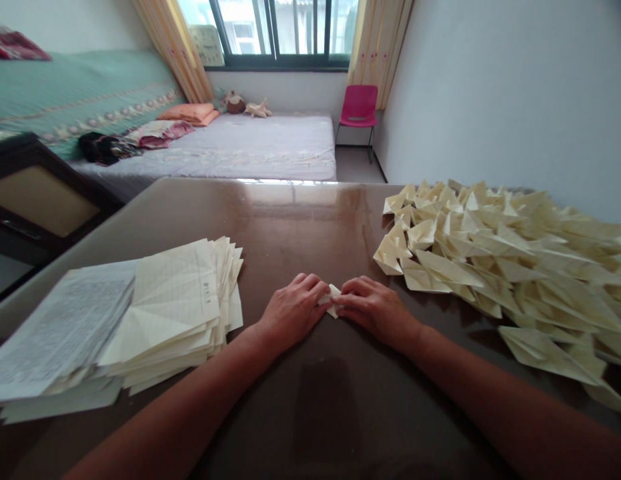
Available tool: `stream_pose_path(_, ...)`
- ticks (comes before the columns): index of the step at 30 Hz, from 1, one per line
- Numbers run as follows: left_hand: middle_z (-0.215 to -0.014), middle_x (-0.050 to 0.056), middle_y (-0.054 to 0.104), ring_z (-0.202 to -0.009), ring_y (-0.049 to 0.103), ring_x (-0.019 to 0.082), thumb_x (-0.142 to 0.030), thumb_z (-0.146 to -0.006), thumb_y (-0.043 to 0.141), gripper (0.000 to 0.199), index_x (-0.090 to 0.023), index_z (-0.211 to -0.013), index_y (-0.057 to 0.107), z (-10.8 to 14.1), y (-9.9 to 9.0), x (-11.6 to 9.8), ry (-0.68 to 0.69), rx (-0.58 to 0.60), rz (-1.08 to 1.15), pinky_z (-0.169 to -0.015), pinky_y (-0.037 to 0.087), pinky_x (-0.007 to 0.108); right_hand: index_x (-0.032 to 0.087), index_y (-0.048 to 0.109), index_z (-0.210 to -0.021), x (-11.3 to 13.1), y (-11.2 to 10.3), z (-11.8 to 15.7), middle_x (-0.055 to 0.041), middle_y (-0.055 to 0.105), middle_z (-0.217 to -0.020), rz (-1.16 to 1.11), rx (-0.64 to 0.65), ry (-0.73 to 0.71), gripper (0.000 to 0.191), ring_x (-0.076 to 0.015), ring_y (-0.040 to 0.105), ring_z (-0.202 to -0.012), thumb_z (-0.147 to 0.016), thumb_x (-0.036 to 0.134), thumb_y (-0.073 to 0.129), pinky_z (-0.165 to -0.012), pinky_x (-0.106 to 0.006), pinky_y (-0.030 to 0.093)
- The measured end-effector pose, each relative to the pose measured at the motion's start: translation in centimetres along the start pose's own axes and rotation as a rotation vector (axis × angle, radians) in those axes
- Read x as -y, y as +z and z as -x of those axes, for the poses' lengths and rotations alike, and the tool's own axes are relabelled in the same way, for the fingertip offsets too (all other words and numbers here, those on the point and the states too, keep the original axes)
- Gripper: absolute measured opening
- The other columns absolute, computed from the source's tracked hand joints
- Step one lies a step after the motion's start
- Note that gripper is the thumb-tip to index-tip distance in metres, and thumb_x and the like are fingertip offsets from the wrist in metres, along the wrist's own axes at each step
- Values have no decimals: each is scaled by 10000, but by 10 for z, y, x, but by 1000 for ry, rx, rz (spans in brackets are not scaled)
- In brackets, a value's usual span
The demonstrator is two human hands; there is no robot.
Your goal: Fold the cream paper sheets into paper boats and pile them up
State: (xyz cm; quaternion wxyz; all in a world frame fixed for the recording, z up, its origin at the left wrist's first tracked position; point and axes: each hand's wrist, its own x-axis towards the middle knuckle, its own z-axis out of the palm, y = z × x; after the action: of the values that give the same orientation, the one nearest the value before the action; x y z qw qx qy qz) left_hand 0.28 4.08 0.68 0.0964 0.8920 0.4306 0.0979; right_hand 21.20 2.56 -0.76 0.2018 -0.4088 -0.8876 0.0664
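Note:
A small folded piece of cream paper (pixel 334 309) is pinched between my two hands over the middle of the brown table. My left hand (pixel 297 303) has its fingers closed on the paper's left side. From the other side, my right hand (pixel 377 308) presses its fingers and thumb on it. Most of the paper is hidden under the fingers, so its full shape does not show. To the right lies a large heap of folded cream paper boats (pixel 470 240). On the left rests a stack of creased, lined paper sheets (pixel 175 293).
Beside the lined sheets lies a pile of printed pages (pixel 65 327). The glossy brown table (pixel 290 227) reaches toward a bed (pixel 270 143) by the window. A pink chair (pixel 359 107) stands at the back right, near the white wall. A dark cabinet (pixel 45 193) is at the left.

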Motion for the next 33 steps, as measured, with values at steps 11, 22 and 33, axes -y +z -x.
stream_pose_path(11,-1047,91,566,-977,487,237,-215,-930,433,287,-188,-1199,529,1,-1,-11,83,55,-203,-732,491,329,30,629,-1150,52,14,15,-210,568,-1241,559,107,-132,380,-294,518,-1017,-816,48,449,-755,-407,466)
stream_pose_path(22,-1057,87,549,-980,476,233,-279,-952,391,310,-217,-1233,508,1,-1,-6,77,51,-188,-744,494,333,39,607,-1197,51,2,16,-193,610,-1184,545,163,-141,394,-287,544,-955,-829,91,479,-750,-409,488)
stream_pose_path(33,-1072,78,564,-1012,481,241,-292,-949,393,365,-205,-1292,479,2,4,-11,47,35,-225,-766,492,352,69,659,-1047,48,5,13,-187,631,-1109,430,120,-140,251,-282,549,-984,-831,100,534,-779,-402,473)
